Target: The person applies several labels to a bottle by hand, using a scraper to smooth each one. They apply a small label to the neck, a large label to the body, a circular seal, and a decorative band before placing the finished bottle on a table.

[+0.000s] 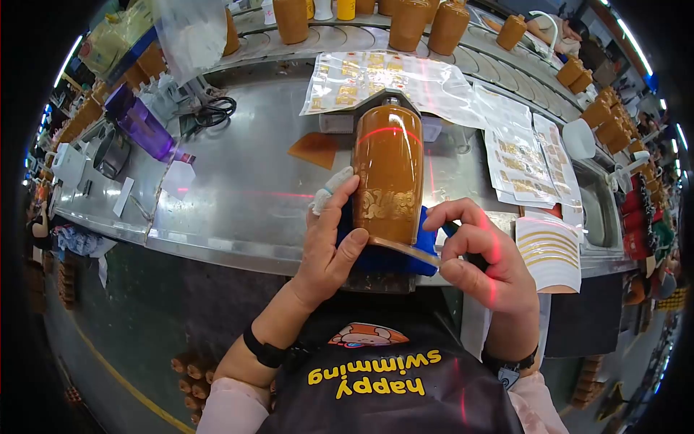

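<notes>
Now a gold decal goes onto a brown bottle (388, 170).
Left hand (329, 242) steadies it at the desk's (246, 181) near edge; right hand (481, 257) pinches the strip (405, 249), likely pressing next.

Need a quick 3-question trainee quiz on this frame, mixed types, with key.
1. True or false: the brown bottle lies on its side on a blue cushion.
2. Which hand wears a wrapped fingertip? A) left hand B) right hand
3. Fill in: a red ____ line crosses the bottle near its top.

Key: 1 true. 2 A. 3 laser; it also runs across the metal table. The right hand pinches a thin strip at the bottle's base.
</notes>
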Action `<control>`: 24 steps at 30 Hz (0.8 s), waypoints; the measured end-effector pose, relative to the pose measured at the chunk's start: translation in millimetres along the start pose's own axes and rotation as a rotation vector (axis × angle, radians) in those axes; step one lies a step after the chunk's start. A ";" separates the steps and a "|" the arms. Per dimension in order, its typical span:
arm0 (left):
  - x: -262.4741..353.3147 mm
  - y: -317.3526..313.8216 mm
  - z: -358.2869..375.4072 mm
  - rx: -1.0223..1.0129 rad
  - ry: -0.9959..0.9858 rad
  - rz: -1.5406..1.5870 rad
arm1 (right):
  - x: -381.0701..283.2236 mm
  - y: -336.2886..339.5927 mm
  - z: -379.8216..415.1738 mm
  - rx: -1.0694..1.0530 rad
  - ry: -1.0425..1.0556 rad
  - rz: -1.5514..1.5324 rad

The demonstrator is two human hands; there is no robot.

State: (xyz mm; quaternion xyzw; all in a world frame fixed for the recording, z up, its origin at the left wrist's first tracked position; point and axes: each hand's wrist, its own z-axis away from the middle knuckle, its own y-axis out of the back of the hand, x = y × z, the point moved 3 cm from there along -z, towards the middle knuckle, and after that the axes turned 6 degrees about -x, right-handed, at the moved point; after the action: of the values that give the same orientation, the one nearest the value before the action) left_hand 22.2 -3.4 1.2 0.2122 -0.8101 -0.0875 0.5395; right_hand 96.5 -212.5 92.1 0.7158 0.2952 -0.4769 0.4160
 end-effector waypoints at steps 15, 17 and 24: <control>16.5 2.5 -5.0 -0.033 -0.145 -0.241 | 56.1 6.6 16.8 0.130 -0.272 -0.029; 31.0 1.4 -6.2 -0.041 -0.210 -0.649 | 66.0 5.3 18.7 0.135 -0.218 -0.019; 5.9 -5.1 -2.2 -0.009 -0.165 -0.415 | 67.2 3.4 16.3 0.111 -0.161 0.001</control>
State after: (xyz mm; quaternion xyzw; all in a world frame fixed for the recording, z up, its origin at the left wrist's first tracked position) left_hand 23.5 -10.3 5.2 0.3642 -0.7901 -0.2172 0.4427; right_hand 117.1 -226.7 27.6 0.6973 0.2334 -0.5484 0.3982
